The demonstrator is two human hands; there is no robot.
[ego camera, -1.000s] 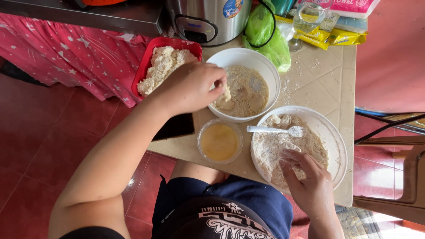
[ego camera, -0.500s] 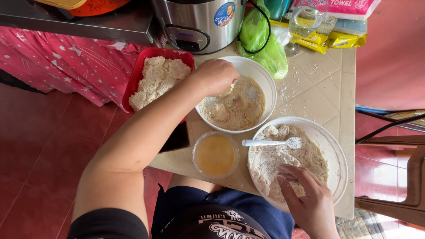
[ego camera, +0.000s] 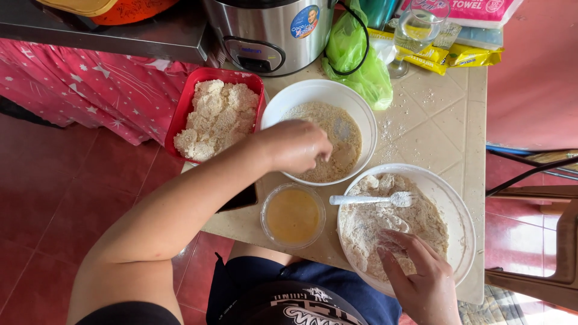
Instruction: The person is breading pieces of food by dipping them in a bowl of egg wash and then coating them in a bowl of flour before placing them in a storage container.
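Note:
My left hand (ego camera: 296, 145) hovers over a white bowl (ego camera: 313, 91) of brown crumbs, fingers bunched and pointing down into the crumbs; whether it grips anything is hidden. My right hand (ego camera: 420, 278) rests in a large white bowl (ego camera: 459, 207) of flour-coated pieces, fingers spread on the floury mass. A white plastic fork (ego camera: 373, 199) lies across that bowl. Between the bowls stands a small clear tub of beaten egg (ego camera: 293, 216). A red tray (ego camera: 186, 105) heaped with breaded pieces sits at the left edge of the table.
A beige tiled table (ego camera: 442, 129) carries everything. At the back stand a steel rice cooker (ego camera: 271, 33), a green plastic bag (ego camera: 355, 57), a drinking glass (ego camera: 415, 33) and yellow packets (ego camera: 463, 57). A dark phone (ego camera: 241, 198) lies under my left forearm. A wooden chair (ego camera: 542, 241) stands at right.
My left hand moved from the bowl's left rim to its middle and lowered toward the crumbs. The view shifted slightly. My right hand stayed in the flour bowl.

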